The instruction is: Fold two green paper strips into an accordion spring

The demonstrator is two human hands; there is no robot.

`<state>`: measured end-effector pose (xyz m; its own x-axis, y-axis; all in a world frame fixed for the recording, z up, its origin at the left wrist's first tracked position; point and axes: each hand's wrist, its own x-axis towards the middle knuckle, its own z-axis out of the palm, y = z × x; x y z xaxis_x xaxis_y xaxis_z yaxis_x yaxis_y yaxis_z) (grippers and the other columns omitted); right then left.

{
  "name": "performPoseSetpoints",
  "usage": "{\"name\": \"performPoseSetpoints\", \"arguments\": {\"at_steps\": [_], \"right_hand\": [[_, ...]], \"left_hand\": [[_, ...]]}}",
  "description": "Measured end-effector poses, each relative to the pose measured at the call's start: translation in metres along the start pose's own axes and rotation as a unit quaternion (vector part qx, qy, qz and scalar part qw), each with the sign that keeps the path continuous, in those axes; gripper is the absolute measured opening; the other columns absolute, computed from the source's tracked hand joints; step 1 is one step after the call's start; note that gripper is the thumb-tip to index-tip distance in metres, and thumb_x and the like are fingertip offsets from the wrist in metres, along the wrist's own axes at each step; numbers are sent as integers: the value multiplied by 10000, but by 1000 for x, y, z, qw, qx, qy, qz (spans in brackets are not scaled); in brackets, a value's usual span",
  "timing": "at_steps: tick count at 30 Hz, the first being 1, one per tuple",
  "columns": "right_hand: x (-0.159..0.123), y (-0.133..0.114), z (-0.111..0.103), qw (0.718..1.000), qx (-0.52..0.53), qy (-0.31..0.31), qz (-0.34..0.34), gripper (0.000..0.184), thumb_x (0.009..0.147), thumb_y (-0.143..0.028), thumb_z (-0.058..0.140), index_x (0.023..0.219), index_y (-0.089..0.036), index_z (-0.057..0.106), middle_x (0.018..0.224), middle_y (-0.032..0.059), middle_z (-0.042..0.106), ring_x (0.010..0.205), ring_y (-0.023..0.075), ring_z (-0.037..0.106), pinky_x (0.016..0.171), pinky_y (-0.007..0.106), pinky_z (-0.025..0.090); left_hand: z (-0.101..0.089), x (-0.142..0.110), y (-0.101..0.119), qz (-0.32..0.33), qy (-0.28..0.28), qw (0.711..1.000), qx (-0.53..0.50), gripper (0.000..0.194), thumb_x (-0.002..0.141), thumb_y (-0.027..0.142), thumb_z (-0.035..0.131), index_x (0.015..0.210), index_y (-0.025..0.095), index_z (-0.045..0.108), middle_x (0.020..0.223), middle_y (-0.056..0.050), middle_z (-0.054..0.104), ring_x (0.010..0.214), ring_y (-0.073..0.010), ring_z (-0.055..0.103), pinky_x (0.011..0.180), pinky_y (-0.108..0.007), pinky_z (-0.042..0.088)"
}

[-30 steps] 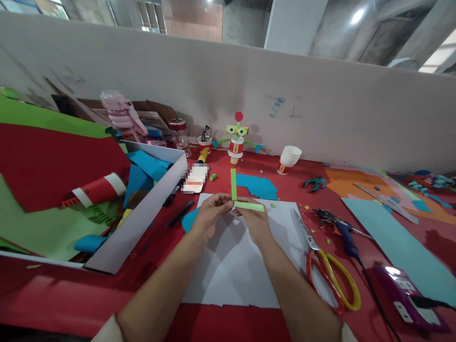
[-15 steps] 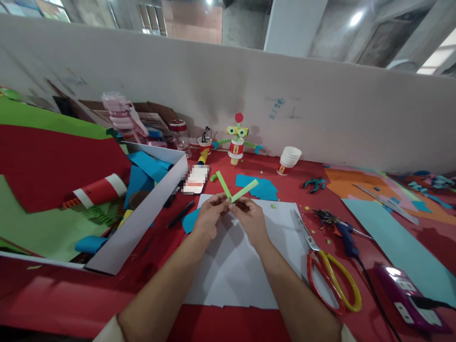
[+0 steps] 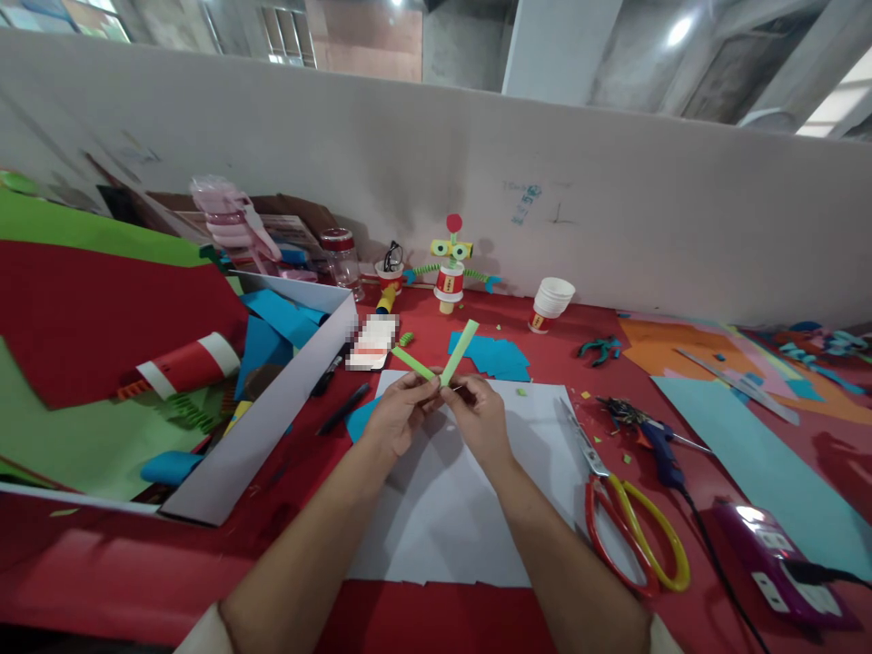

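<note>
Two light green paper strips [image 3: 460,351] meet in a V between my fingertips, one pointing up and to the right, the other up and to the left. My left hand [image 3: 401,409] pinches them near their joined end. From the other side my right hand [image 3: 477,409] pinches the same spot, its thumb against the strips. Both hands hover over a white sheet [image 3: 450,509] on the red table. Blue paper pieces [image 3: 494,356] lie just beyond the sheet. Behind them stands a paper-cup robot figure [image 3: 450,280] with green folded arms.
On the left is a white box [image 3: 272,409] of coloured paper. Large scissors [image 3: 613,509] with red and yellow handles overlap the sheet's right edge. A glue gun [image 3: 658,445], a purple power strip [image 3: 783,568], and stacked paper cups [image 3: 550,302] stand further right and back.
The green strips have turned counterclockwise: the right one now points more steeply upward, and the left one leans lower to the left. Both hands stay nearly in place.
</note>
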<state>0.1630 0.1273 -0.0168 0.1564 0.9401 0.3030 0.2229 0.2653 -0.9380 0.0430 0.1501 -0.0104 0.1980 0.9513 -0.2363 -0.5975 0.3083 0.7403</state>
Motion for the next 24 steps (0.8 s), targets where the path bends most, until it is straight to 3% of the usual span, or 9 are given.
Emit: {"name": "performPoseSetpoints", "arguments": {"at_steps": [4, 9, 17, 24], "right_hand": [[-4, -3, 3, 1000, 10, 8, -11, 184, 752, -280, 633, 924, -215, 646, 849, 30, 619, 734, 161, 588, 682, 282, 493], [-6, -7, 5, 999, -23, 21, -31, 106, 762, -260, 625, 848, -204, 655, 846, 37, 618, 742, 161, 590, 698, 289, 485], [-8, -1, 9, 999, 43, 0, 25, 217, 776, -321, 611, 950, -193, 635, 872, 48, 673, 761, 173, 613, 703, 294, 501], [-6, -1, 5, 992, 104, 11, 71, 100, 714, -294, 631, 731, -197, 611, 675, 0, 626, 605, 147, 568, 577, 268, 479]], "left_hand": [[-1, 1, -2, 2, 11, 999, -34, 176, 571, 127, 775, 691, 153, 649, 683, 8, 648, 605, -80, 574, 626, -218, 472], [2, -1, -3, 6, 29, 999, -28, 187, 547, 114, 772, 684, 159, 653, 718, 0, 653, 645, -93, 579, 628, -214, 469], [2, 1, -9, 39, 45, 998, -10, 210, 492, 178, 799, 618, 154, 634, 590, 25, 581, 535, -71, 496, 552, -207, 406], [6, -4, -13, 52, 23, 998, 14, 219, 487, 219, 807, 603, 154, 633, 600, 7, 602, 566, -103, 532, 593, -247, 425]]}}
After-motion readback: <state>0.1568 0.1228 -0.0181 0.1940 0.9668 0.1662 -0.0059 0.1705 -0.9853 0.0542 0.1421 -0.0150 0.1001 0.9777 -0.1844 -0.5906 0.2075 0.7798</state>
